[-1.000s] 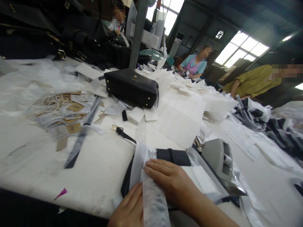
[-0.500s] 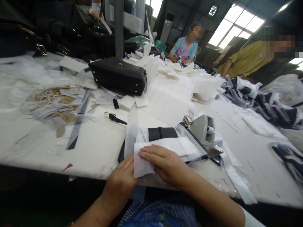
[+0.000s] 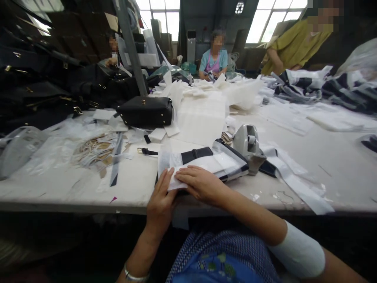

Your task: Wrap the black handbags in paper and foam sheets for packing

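- While white paper is touched by the right hand and left hand, fingers extended and narrowly spaced, any grip beneath cannot be told.
- White paper is seen left of the gray device.

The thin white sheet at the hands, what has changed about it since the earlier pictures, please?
The near end of the thin white translucent sheet, which reached past the left hand and right hand toward the camera, now stops by the fingers. Both hands stay at it; the black leather handbag stays put.
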A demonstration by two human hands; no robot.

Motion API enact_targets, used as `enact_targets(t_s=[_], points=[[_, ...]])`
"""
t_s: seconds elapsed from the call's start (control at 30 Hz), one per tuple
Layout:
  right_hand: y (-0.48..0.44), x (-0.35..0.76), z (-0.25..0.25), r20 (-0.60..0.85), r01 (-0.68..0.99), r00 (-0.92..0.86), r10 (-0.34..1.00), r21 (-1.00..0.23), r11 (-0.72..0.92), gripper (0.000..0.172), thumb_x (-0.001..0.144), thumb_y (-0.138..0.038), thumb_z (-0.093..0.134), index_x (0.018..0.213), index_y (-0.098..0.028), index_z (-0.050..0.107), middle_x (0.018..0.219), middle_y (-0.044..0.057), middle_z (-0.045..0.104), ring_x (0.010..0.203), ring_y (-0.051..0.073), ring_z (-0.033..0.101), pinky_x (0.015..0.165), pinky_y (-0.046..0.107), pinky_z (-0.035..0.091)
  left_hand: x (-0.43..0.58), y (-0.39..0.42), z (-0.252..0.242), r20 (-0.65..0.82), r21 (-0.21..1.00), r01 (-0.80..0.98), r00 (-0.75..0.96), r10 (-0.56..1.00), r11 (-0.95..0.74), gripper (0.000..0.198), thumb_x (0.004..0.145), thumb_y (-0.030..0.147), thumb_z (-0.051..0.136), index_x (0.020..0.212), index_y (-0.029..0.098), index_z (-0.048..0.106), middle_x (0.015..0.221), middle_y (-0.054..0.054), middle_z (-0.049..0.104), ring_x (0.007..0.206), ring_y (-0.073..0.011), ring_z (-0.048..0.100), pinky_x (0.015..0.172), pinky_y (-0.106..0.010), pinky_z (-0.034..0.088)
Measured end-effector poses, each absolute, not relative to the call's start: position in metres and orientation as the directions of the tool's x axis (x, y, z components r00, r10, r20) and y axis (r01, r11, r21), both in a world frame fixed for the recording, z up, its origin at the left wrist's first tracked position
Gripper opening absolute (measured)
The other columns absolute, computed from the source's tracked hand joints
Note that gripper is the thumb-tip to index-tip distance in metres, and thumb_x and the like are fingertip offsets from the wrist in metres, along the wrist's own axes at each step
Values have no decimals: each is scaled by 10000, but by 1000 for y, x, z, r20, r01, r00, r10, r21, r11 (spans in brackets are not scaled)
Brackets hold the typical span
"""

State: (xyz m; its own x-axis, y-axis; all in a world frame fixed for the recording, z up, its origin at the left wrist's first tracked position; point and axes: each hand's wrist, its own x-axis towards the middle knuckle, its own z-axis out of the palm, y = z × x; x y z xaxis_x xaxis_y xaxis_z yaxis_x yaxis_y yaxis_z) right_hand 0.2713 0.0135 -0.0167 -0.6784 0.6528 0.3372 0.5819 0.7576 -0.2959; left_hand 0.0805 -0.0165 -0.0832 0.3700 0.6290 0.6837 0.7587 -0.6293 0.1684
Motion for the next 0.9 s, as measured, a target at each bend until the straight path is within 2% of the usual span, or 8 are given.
enact_targets(t_s=[0.07,0.17,0.3,0.4,0.53,0.6,0.8,0.9], points=[[-5,277,-22,465,609,-600,651,-263,749,341,971,-232,538,1288,-113,569,1313,134,623,1253,248,553,1114,476,409,77,-14,-83,662,150,734,423,618,-663,427,894,249,641,1301,171,540,1401,-117,552,1364,-271,442,1092,-423,443],[-47,288,-40,658,622,-465,592,-233,748,344,995,-170,485,1331,-117,539,1328,126,615,1315,213,498,1120,440,422,74,-11,-84,644,146,727,445,623,-671,488,889,211,645,1355,178,503,1361,-107,591,1327,-261,489,1082,-411,448],[-87,288,-81,608,602,-612,506,-57,796,387,998,-88,420,1366,-142,526,1388,90,576,1368,241,437,1112,467,432,74,-13,-81,622,143,736,453,639,-662,529,879,146,638,1381,224,492,1373,-87,584,1300,-255,517,1073,-401,452],[-82,272,-103,614,621,-625,481,18,784,371,1001,-115,434,1347,-171,556,1380,72,585,1315,249,498,1076,456,469,74,-14,-79,609,138,749,452,652,-648,555,868,116,636,1391,222,486,1376,-87,581,1289,-252,528,1068,-384,455],[-61,253,-106,765,617,-515,386,18,787,220,973,-127,513,1102,-159,689,1157,73,715,1133,212,635,1013,391,518,73,-13,-78,597,127,759,456,660,-639,559,861,110,641,1388,224,493,1393,-81,569,1288,-241,529,1075,-359,447],[-57,250,-103,803,593,-487,344,15,805,181,962,-117,529,1005,-143,703,1045,69,747,1074,206,666,993,381,532,72,-12,-79,597,125,757,459,658,-642,539,857,118,648,1368,218,510,1404,-76,560,1300,-234,518,1085,-348,437],[-66,253,-102,809,545,-485,331,-16,838,198,961,-100,512,1056,-111,685,1024,87,756,1012,193,700,957,366,563,71,-10,-80,613,130,753,451,649,-646,544,863,130,632,1382,163,472,1441,-114,516,1336,-235,480,1098,-353,431],[-71,253,-100,807,534,-494,325,-14,846,189,951,-93,530,1054,-115,686,1025,84,758,997,183,707,952,354,566,72,-11,-78,611,123,751,458,646,-649,571,863,110,611,1404,194,450,1457,-102,501,1357,-239,455,1105,-369,427]])
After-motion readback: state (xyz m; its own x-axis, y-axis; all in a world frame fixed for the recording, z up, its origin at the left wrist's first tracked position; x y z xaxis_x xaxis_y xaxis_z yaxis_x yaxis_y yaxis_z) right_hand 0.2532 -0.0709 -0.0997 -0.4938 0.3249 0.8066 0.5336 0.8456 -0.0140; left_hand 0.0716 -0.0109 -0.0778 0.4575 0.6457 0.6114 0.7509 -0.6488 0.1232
